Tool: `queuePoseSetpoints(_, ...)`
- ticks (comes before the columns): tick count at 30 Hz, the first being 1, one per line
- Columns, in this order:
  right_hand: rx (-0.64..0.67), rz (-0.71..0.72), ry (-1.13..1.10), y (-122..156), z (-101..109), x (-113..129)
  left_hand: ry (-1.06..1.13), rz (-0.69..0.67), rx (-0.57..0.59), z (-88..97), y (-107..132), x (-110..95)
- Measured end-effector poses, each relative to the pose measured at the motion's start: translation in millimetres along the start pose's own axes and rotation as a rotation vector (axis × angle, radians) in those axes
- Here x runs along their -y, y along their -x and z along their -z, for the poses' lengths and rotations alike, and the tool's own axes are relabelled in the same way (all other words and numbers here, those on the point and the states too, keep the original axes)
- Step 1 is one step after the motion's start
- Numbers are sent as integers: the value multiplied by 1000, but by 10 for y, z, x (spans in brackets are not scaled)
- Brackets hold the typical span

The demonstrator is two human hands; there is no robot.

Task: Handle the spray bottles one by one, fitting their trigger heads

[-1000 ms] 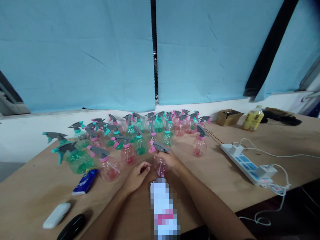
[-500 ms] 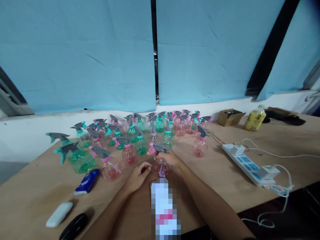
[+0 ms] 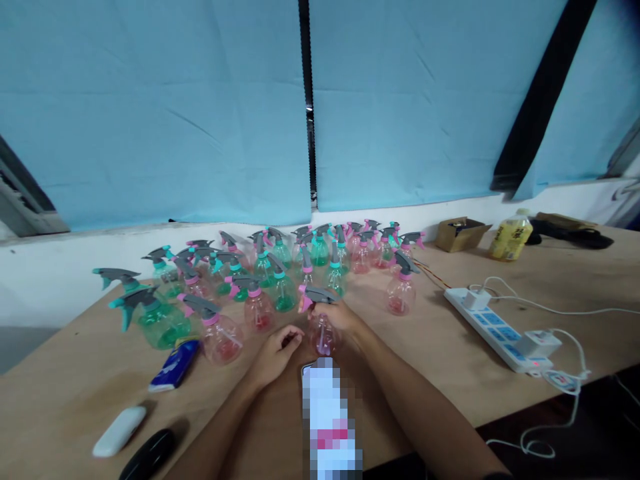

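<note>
My right hand [image 3: 336, 313] is wrapped round the neck of a clear pink spray bottle [image 3: 324, 339] with a grey and pink trigger head. The bottle stands upright on the table, its trigger pointing left. Just left of it rests my left hand [image 3: 279, 350], fingers loosely curled with a gap to the thumb and nothing held. A phone [image 3: 327, 400], its screen blurred out, lies in front of the bottle. Nearest beyond my left hand are a pink spray bottle [image 3: 259, 313] and another pink one [image 3: 223, 339].
Several green and pink spray bottles [image 3: 284, 293] crowd the back. At left lie a blue packet [image 3: 175, 365], a white case [image 3: 120, 431] and a black case [image 3: 149, 455]. Rightward are a power strip [image 3: 495, 330] with cables, a cardboard box [image 3: 461, 235] and a yellow-labelled bottle [image 3: 511, 237].
Almost nothing differs. Both hands and the spray bottle keep their places; the view has shifted only very slightly.
</note>
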State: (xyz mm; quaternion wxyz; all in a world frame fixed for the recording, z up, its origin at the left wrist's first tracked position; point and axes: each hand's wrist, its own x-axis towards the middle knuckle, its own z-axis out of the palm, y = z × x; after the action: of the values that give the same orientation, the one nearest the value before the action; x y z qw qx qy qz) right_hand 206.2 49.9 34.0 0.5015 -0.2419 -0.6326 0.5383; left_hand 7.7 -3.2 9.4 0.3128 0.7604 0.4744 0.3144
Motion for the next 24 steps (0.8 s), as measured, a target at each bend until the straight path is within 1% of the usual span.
queuePoseSetpoints(4, -11, 44, -44, -3, -28, 15, 1, -3, 0, 5, 3, 21)
queuePoseSetpoints(10, -47, -65, 34, -28, -7, -31, 4, -5, -8, 0, -1, 38)
queuePoseSetpoints(12, -33, -62, 25, -28, -5, -27, 11, -1, -8, 4, -6, 39)
queuePoseSetpoints(17, -4, 13, -28, -22, -30, 13, 21, 8, -18, 14, -17, 46)
queuePoseSetpoints(21, -52, -31, 24, -34, -30, -31, 25, -1, -17, 11, -21, 68)
queuePoseSetpoints(24, -57, -50, 47, -48, -15, -99, 23, 1, -12, 9, -20, 72)
